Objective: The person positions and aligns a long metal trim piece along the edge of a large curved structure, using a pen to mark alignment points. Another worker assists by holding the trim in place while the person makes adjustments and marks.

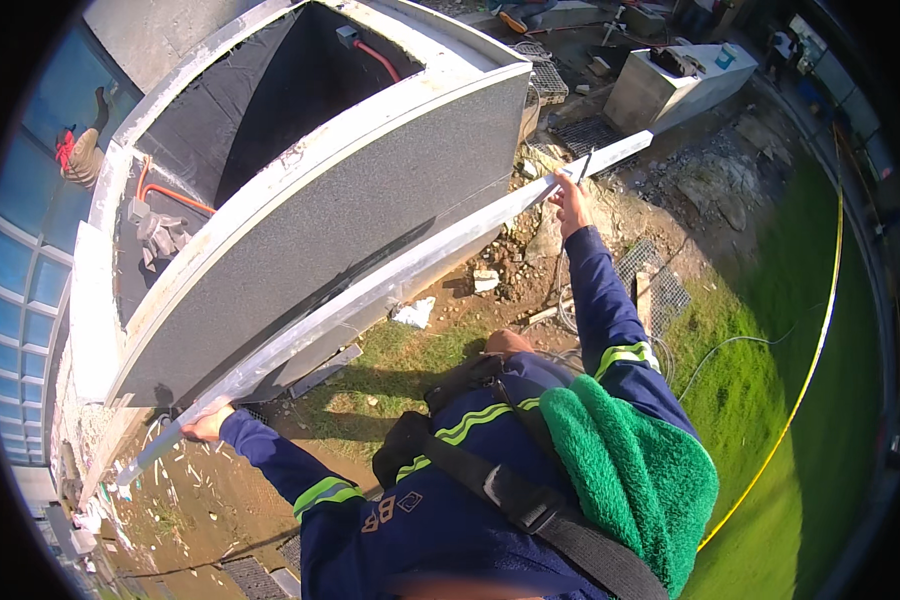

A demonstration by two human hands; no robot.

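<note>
A long silver metal straightedge [450,243] runs slantwise across the view, along the lower face of a curved planter wall faced with dark grey panels [345,200]. My left hand [208,425] is closed round the bar near its lower left end. Toward the other end, my right hand [573,205] grips the bar from the near side. A thin dark pencil-like stick [587,163] sticks up beside the right fingers; whether they hold it too is hard to make out. Both arms are stretched wide apart.
Inside the hollow planter are orange conduit [175,198] and grey gloves [162,238]. Rubble [510,270] and a plastic grid [660,285] lie on the ground. A yellow hose [805,400] crosses the grass at right. A green towel [625,470] hangs over my shoulder.
</note>
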